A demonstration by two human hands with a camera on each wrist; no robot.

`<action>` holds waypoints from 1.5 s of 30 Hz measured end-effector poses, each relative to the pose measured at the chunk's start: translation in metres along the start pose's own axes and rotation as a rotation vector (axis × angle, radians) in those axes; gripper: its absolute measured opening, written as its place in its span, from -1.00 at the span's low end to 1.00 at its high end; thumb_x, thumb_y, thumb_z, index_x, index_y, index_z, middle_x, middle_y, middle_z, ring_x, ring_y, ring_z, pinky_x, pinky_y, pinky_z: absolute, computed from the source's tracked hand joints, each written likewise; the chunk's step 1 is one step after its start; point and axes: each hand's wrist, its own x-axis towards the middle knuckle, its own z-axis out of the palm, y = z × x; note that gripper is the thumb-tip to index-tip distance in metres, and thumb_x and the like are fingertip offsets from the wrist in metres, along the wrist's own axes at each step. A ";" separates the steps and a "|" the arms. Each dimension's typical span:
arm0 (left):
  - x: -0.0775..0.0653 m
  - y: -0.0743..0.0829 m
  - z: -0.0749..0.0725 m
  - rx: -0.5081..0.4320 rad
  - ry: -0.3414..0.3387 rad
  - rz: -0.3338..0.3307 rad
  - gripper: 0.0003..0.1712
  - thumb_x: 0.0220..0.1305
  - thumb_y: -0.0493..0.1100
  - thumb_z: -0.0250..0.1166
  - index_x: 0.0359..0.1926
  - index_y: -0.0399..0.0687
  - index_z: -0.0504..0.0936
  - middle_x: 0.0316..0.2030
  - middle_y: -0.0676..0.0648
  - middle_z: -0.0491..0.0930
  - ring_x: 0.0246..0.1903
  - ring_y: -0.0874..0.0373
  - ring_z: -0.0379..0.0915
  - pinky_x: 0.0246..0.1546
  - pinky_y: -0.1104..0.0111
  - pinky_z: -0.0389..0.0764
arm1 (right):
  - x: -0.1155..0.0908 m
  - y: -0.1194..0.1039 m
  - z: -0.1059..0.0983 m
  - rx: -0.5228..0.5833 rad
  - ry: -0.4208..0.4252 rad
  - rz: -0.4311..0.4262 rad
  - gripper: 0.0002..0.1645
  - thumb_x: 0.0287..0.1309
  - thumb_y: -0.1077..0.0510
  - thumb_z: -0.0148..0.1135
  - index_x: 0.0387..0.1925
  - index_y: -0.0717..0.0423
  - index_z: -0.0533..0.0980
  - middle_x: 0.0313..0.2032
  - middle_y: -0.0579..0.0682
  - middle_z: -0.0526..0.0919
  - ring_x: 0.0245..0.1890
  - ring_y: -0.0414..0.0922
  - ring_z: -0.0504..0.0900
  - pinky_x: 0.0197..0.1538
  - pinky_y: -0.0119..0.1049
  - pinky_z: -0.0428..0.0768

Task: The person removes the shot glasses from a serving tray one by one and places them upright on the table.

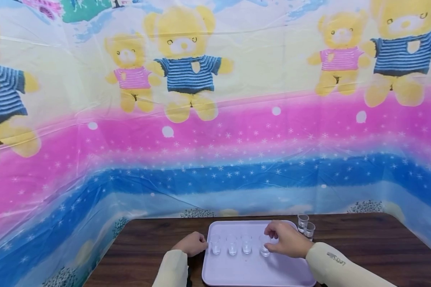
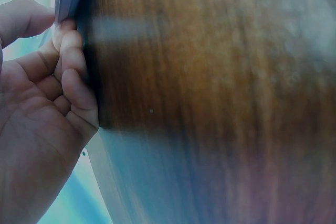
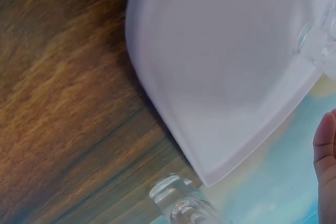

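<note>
A pale lilac tray (image 1: 251,271) lies on the dark wooden table. My left hand (image 1: 192,244) pinches its left rim, thumb on one side and curled fingers on the other in the left wrist view. Across the tray stands a row of small clear shot glasses, among them a left one (image 1: 215,248) and a middle one (image 1: 232,248). At the row's right end my right hand (image 1: 289,240) holds a shot glass (image 1: 263,252) between thumb and fingers, its base at the tray. In the right wrist view only part of the right hand (image 3: 326,166) shows.
Two more clear glasses (image 1: 303,223) stand on the table (image 1: 359,243) just past the tray's back right corner, near my right forearm. A printed bear cloth (image 1: 215,175) hangs close behind the table's back edge and along both sides.
</note>
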 end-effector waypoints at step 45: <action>0.002 0.000 0.001 0.007 0.000 0.018 -0.79 0.21 -0.16 0.16 -0.55 -0.08 0.55 -0.64 0.00 0.46 -0.63 0.16 0.31 -0.56 0.32 0.32 | -0.075 0.080 -0.062 -0.039 0.071 0.276 -0.66 -0.10 0.12 0.45 -0.30 0.18 0.52 -0.42 -0.07 0.51 -0.42 -0.23 0.46 -0.37 -0.33 0.49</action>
